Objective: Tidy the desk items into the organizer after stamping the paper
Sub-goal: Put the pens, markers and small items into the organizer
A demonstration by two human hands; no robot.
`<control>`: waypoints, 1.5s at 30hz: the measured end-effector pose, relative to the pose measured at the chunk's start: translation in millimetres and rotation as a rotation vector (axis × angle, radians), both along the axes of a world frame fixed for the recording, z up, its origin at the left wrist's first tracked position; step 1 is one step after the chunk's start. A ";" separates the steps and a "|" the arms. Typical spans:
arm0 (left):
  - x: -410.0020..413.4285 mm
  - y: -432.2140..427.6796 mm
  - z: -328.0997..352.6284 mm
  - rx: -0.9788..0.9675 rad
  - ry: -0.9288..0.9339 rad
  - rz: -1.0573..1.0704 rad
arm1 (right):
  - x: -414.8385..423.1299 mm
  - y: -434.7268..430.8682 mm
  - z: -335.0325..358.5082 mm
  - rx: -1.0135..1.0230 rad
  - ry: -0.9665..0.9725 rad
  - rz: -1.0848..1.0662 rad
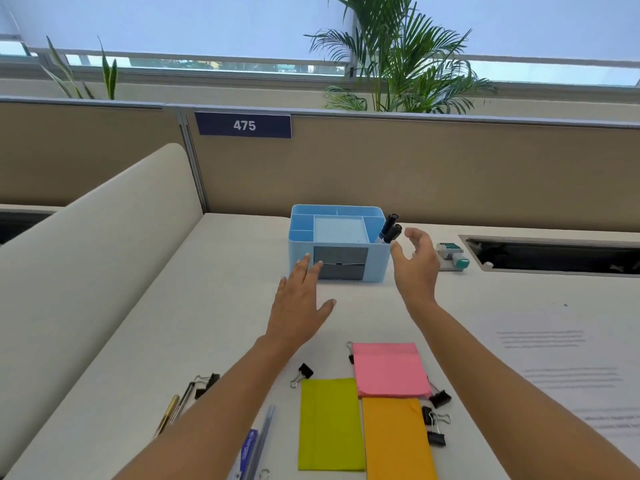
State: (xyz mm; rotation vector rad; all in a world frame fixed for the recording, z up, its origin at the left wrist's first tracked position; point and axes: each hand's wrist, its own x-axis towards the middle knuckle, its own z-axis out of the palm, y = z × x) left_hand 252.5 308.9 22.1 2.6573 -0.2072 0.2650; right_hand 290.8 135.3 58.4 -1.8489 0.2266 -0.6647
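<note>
Head view: a blue organizer stands on the pale tabletop at the middle of the picture, close to a beige partition that carries a dark label reading 475. Its grey drawers face the person. Two dark-capped markers lean in its compartment at 3 o'clock.

The left hand lies wide, palm down, with straight, spread fingers and nothing in it. Its fingertips reach the organizer's front corner at 7 o'clock; I cannot tell whether they touch it. The right hand is raised just beside the organizer at 3 o'clock, wide as well, its fingers loosely curved and holding nothing, near the marker caps.

From the organizer, a white and teal stamp sits at 3 o'clock, past the right hand, beside a dark slot in the tabletop. A sheet of printed paper lies flat at 4 o'clock. At 6 o'clock, between the forearms, lie three pads of sticky notes: pink farthest from the person, with green and orange side by side closer in, the pink edge overlapping the orange.

Black binder clips are scattered round the pads: one at 10 o'clock of the green pad and several at 3 o'clock of the orange one. At 7 o'clock from the organizer lie a gold pen, another clip and a blue pen.
</note>
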 end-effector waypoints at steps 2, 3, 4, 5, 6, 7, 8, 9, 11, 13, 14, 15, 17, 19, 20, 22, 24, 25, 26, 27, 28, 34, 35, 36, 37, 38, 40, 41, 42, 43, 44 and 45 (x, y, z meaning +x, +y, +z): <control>-16.8 10.4 -4.2 0.014 0.045 -0.007 | -25.8 9.0 -3.6 -0.051 -0.008 0.054; -25.3 17.7 -6.7 0.014 0.067 -0.006 | -39.1 13.8 -6.7 -0.081 -0.006 0.081; -33.7 25.9 -9.8 0.003 0.085 0.001 | -52.6 18.4 -10.1 -0.107 -0.001 0.110; -42.6 34.8 -13.0 -0.012 0.100 0.012 | -65.8 22.6 -14.3 -0.128 0.008 0.139; -51.4 43.6 -16.6 -0.028 0.112 0.028 | -78.4 26.5 -19.1 -0.142 0.018 0.171; -60.6 52.0 -19.6 -0.043 0.118 0.049 | -89.9 29.8 -24.5 -0.155 0.030 0.203; -70.2 59.9 -22.3 -0.053 0.123 0.070 | -101.1 32.8 -30.2 -0.167 0.046 0.236; -79.5 67.3 -24.5 -0.056 0.124 0.090 | -111.7 35.4 -36.2 -0.175 0.063 0.266; -97.0 79.8 -27.8 -0.046 0.121 0.113 | -130.6 40.3 -47.7 -0.199 0.091 0.335; -115.0 91.1 -30.1 -0.036 0.101 0.132 | -147.6 45.2 -59.3 -0.276 0.126 0.411; -121.1 95.3 -31.6 -0.036 0.083 0.144 | -152.2 46.0 -66.4 -0.329 0.150 0.448; -128.4 99.7 -32.9 -0.037 0.064 0.159 | -157.3 47.1 -73.0 -0.386 0.184 0.485; -143.1 107.9 -35.2 -0.042 0.049 0.190 | -166.5 47.7 -83.8 -0.503 0.264 0.533; -157.0 115.7 -39.1 -0.048 0.060 0.215 | -174.1 46.1 -88.5 -0.615 0.309 0.549; -163.1 119.4 -41.1 -0.049 0.072 0.218 | -176.7 44.9 -88.5 -0.654 0.304 0.549; -173.7 125.7 -43.8 -0.053 0.099 0.204 | -180.4 43.1 -85.6 -0.690 0.293 0.557; -181.3 130.4 -43.6 -0.113 0.111 0.185 | -180.5 41.7 -83.1 -0.734 0.294 0.570; -184.4 132.7 -42.5 -0.162 0.104 0.180 | -180.3 42.2 -82.5 -0.764 0.297 0.573; -187.3 134.9 -41.0 -0.210 0.092 0.182 | -180.4 43.8 -82.5 -0.790 0.300 0.574; -190.1 137.8 -40.2 -0.254 0.077 0.191 | -181.2 46.5 -82.3 -0.809 0.297 0.578; -193.1 141.1 -39.5 -0.292 0.067 0.208 | -182.5 51.0 -81.9 -0.823 0.287 0.584; -209.3 160.0 -39.2 -0.797 0.062 0.382 | -206.4 94.6 -76.6 -0.848 0.215 0.843; -210.6 162.1 -38.8 -0.873 0.056 0.412 | -210.1 100.6 -75.4 -0.874 0.219 0.898; -211.4 164.1 -38.6 -0.936 0.047 0.441 | -213.0 105.2 -74.9 -0.912 0.223 0.943; -212.2 165.6 -38.6 -0.974 0.042 0.462 | -215.2 108.0 -74.7 -0.962 0.233 0.975; -212.9 166.1 -38.2 -0.985 0.042 0.474 | -216.0 109.4 -75.2 -1.003 0.241 0.989; -213.5 165.5 -38.8 -0.939 0.060 0.486 | -214.7 108.5 -77.0 -1.026 0.251 0.985; -213.5 164.9 -39.4 -0.892 0.071 0.490 | -213.8 107.1 -76.7 -1.018 0.250 0.978; -213.5 163.9 -39.8 -0.841 0.078 0.491 | -211.6 104.8 -77.2 -1.012 0.251 0.969; -213.6 163.1 -40.1 -0.795 0.084 0.491 | -209.8 102.1 -76.3 -1.014 0.252 0.958; -213.6 162.1 -40.1 -0.757 0.088 0.493 | -207.8 98.5 -76.2 -1.019 0.259 0.948; -213.4 161.6 -39.9 -0.727 0.093 0.497 | -205.5 94.7 -75.7 -1.023 0.268 0.939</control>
